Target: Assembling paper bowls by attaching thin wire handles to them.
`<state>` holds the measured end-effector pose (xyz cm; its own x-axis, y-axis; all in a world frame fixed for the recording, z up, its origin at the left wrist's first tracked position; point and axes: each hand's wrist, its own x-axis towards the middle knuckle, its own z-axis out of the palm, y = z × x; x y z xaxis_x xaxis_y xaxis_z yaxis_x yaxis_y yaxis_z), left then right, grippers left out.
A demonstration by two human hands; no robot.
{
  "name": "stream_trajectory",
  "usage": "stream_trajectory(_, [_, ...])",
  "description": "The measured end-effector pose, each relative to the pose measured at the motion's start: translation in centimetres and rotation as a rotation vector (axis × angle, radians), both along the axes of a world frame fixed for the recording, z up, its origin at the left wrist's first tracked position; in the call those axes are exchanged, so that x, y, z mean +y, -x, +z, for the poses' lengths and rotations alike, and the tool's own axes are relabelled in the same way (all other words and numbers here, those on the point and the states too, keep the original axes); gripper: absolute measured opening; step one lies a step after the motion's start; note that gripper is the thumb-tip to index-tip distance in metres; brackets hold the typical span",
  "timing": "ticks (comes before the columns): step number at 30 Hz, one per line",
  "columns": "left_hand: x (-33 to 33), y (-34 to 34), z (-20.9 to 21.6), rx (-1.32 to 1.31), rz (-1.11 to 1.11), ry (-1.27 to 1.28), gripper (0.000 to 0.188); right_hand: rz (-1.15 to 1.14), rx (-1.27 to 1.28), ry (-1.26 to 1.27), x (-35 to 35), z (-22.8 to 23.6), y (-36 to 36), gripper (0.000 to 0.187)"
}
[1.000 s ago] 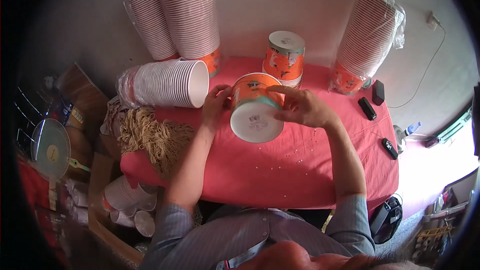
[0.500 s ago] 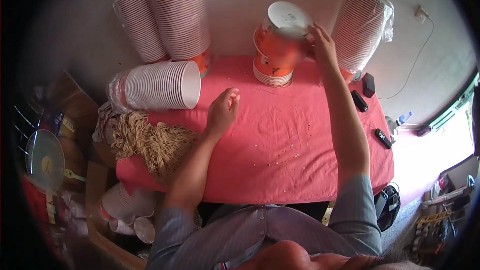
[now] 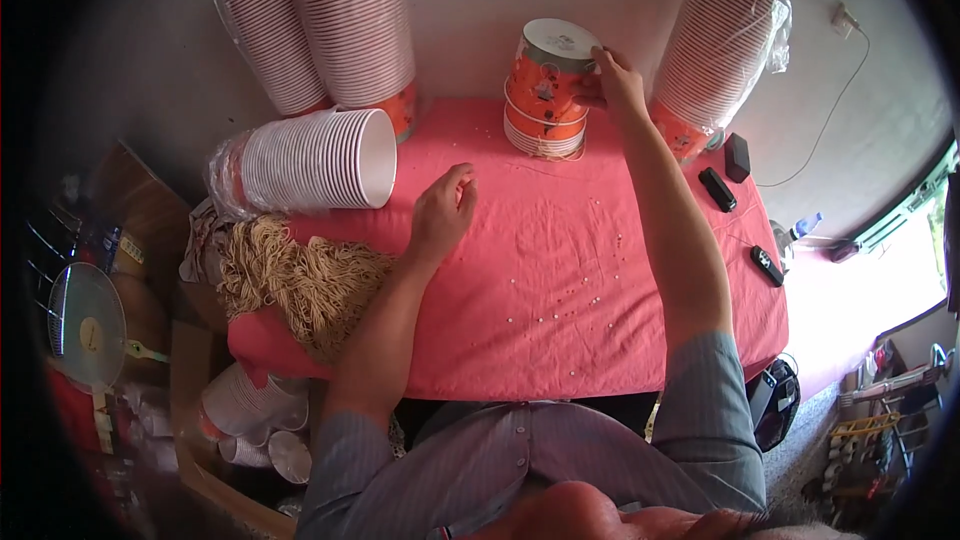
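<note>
Toward the back of the table, an orange paper bucket (image 3: pixel 547 83) with a printed pattern and white base sits upside down on a short stack of similar buckets (image 3: pixel 543 145). White rims and thin cords show low on the stack. My right hand (image 3: pixel 612 83) is closed on the top bucket's right side, fingers near the base edge and wall. Above the cloth, left of the middle, hovers my left hand (image 3: pixel 442 208), loosely curled with the thumb apart from the fingers. I see nothing held in it. Its nearest things are a sideways bucket stack (image 3: pixel 318 162) and beige cords (image 3: pixel 300 275).
Tall plastic-wrapped bucket stacks (image 3: pixel 352 25) stand at the back left; another wrapped stack (image 3: pixel 712 55) stands at the right. Small beads (image 3: pixel 556 314) lie scattered on the red cloth (image 3: pixel 500 365). Black devices (image 3: pixel 717 188) line the right edge. A carton (image 3: pixel 190 410) holds white buckets below left.
The top bucket has come down onto the stack with my right hand, which has shifted slightly left. My left hand stays nearly in place. The whole view has shifted a little.
</note>
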<state>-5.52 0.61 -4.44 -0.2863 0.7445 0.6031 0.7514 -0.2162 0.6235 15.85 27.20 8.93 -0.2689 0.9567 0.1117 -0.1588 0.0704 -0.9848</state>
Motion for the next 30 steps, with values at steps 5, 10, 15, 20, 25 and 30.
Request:
stream_trajectory(5, [-0.2, 0.2, -0.1, 0.013, -0.003, 0.042, 0.027, -0.005, 0.006, -0.026, -1.5, -0.4, 1.3, 0.048])
stream_trajectory(10, [-0.1, -0.3, -0.1, 0.001, -0.029, 0.015, 0.025, -0.012, 0.028, -0.033, -2.0, -1.0, 1.2, 0.047])
stream_trajectory(15, [0.2, 0.0, -0.8, 0.021, -0.053, 0.033, 0.022, -0.032, 0.022, -0.030, -2.6, -1.1, 1.2, 0.048])
stream_trajectory(20, [0.0, -0.4, -1.1, -0.028, -0.089, 0.104, 0.021, -0.079, 0.053, -0.061, -3.3, -1.9, 1.9, 0.055])
stream_trajectory(25, [-0.1, -0.6, -0.8, -0.005, -0.087, 0.075, 0.020, -0.120, 0.049, -0.049, -3.7, -2.5, 2.3, 0.058])
stream_trajectory(30, [0.3, -0.3, -1.5, 0.039, -0.075, 0.038, 0.022, -0.119, 0.066, -0.063, -4.1, -2.9, 2.9, 0.057])
